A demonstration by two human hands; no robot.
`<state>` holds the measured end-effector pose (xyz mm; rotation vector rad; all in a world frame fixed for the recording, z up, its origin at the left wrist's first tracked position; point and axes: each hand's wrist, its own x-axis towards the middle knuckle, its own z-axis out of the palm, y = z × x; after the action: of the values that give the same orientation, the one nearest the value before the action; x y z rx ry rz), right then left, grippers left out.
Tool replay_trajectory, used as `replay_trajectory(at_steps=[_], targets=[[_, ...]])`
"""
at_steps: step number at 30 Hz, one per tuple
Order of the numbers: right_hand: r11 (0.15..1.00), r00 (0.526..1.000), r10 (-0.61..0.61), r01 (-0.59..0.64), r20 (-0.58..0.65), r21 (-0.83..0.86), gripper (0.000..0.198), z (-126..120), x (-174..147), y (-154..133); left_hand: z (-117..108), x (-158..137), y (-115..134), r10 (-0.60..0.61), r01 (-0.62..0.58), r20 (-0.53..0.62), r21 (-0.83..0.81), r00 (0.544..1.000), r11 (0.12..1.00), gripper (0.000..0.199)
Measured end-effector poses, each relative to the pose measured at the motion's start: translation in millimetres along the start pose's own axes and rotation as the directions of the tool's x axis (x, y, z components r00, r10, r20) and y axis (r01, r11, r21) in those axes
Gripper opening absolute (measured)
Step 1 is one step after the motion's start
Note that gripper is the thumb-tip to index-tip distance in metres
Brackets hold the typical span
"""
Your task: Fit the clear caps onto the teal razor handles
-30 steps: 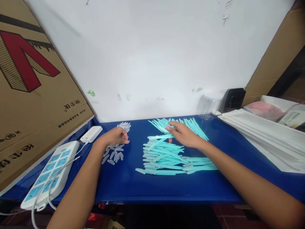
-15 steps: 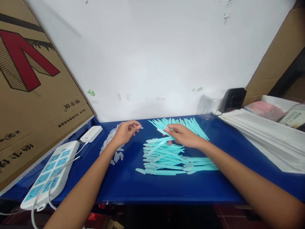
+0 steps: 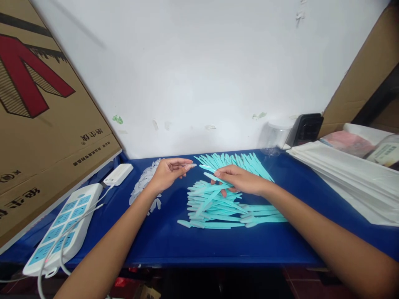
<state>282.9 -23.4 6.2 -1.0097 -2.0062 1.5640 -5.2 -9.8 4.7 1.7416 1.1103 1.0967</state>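
Note:
My left hand pinches a small translucent blade cap between thumb and fingertips. My right hand is closed on teal eyebrow razors, whose tips stick out leftward toward the cap; a gap separates them from it. Below that hand lies a loose pile of teal eyebrow razors, partly hidden by the fingers. Behind it, a row of more eyebrow razors lies near the wall. Beside my left wrist a heap of translucent caps rests on the blue table.
On the left are a white power strip with cables, a white adapter and a large cardboard box. A clear plastic jar stands at the back right, near white sheets or bags. A white wall borders the table.
My left hand has moved right with the cap, nearer the razors in my right hand. Razor tips in the right hand are now more spread apart. The view has shifted slightly.

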Motion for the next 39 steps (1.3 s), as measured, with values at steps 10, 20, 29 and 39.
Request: replay_trajectory(at_steps=[10, 20, 29, 39], targets=[[1.000, 0.998, 0.013, -0.012, 0.066, -0.004, 0.060, 4, -4, -8, 5, -3, 0, 0.019, -0.022, 0.078, 0.033, 0.997, 0.999, 0.038], [0.999, 0.985, -0.035, 0.035, 0.170, 0.005, 0.051, 9, -5, -10, 18, -8, 1, -0.021, 0.033, 0.222, -0.053, 0.975, 0.998, 0.031], [0.999, 0.985, -0.031, 0.033, 0.172, -0.007, 0.053, 9, -5, -11, 19, -9, -3, -0.031, 0.051, 0.226, -0.083, 0.974, 0.995, 0.030], [0.996, 0.993, -0.028, 0.038, -0.112, 0.086, 0.054, 12, 5, -2, 25, -6, 10, 0.049, -0.047, 0.013, -0.150, 0.999, 0.988, 0.051]])
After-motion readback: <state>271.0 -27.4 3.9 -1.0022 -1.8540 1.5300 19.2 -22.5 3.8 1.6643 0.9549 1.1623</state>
